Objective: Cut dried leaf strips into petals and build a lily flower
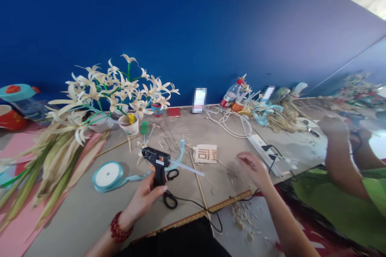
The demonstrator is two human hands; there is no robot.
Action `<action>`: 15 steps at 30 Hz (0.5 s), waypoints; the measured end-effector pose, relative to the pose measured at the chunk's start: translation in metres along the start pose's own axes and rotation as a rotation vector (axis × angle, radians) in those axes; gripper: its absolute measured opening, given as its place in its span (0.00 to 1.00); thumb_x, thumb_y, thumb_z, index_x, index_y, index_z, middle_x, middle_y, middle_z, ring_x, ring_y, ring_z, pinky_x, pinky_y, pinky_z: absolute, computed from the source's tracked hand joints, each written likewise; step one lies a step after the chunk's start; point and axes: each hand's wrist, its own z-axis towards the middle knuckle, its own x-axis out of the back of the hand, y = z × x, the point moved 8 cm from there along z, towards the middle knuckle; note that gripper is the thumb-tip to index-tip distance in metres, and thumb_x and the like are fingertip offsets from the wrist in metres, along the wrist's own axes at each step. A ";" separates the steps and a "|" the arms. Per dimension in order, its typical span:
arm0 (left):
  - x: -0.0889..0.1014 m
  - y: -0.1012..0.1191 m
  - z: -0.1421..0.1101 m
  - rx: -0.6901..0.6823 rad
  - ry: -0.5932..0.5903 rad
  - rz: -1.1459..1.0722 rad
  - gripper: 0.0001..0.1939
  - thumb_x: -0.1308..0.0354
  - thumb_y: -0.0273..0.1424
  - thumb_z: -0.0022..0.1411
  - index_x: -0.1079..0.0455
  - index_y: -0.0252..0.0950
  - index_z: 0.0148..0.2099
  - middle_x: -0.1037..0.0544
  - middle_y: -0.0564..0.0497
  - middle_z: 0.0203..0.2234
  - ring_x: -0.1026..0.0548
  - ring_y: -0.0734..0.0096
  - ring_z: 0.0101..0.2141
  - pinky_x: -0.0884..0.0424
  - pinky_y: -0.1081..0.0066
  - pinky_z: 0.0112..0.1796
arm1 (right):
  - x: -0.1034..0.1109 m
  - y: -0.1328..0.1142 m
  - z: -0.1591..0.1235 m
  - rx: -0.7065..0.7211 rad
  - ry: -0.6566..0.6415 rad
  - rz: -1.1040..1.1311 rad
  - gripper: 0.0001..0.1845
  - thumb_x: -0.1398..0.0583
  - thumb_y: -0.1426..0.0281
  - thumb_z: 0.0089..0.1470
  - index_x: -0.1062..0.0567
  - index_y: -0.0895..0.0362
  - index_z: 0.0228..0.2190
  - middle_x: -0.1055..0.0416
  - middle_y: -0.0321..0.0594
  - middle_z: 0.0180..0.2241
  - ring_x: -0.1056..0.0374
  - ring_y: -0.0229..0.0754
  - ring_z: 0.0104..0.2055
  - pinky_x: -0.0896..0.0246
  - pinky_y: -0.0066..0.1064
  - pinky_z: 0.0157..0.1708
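My left hand (144, 198), with a red bead bracelet on its wrist, is closed round the handle of a black glue gun (157, 162) that stands on the grey table (75, 213). A white glue stick juts from the gun's back. Black scissors (170, 186) lie just right of that hand. A roll of light blue ribbon (107, 176) lies to its left, its loose end trailing past the gun. My right hand (253, 168) hovers over the table near the front edge, blurred by motion, fingers bent; I cannot tell if it holds anything.
Straw flowers (120, 88) stand in cups at the back left, and dried leaves (54, 160) lie on pink paper. A white power strip (265, 148) and cables sit to the right. Another person in green (346, 176) sits at far right. Thin sticks (199, 184) lie mid-table.
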 end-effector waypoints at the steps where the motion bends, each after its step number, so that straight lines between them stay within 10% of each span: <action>1: 0.000 -0.001 0.000 -0.004 -0.002 -0.001 0.12 0.40 0.35 0.57 0.30 0.34 0.41 0.27 0.49 0.32 0.31 0.66 0.32 0.33 0.70 0.34 | 0.005 0.002 0.003 -0.024 0.048 0.032 0.11 0.40 0.60 0.55 0.24 0.55 0.30 0.26 0.42 0.32 0.29 0.46 0.36 0.33 0.37 0.38; 15: 0.002 -0.003 -0.001 0.001 0.017 -0.035 0.14 0.39 0.36 0.56 0.29 0.33 0.42 0.27 0.48 0.33 0.30 0.63 0.35 0.33 0.69 0.37 | 0.049 -0.057 0.035 0.031 0.429 0.356 0.14 0.37 0.65 0.55 0.27 0.53 0.44 0.27 0.36 0.30 0.31 0.39 0.28 0.34 0.32 0.31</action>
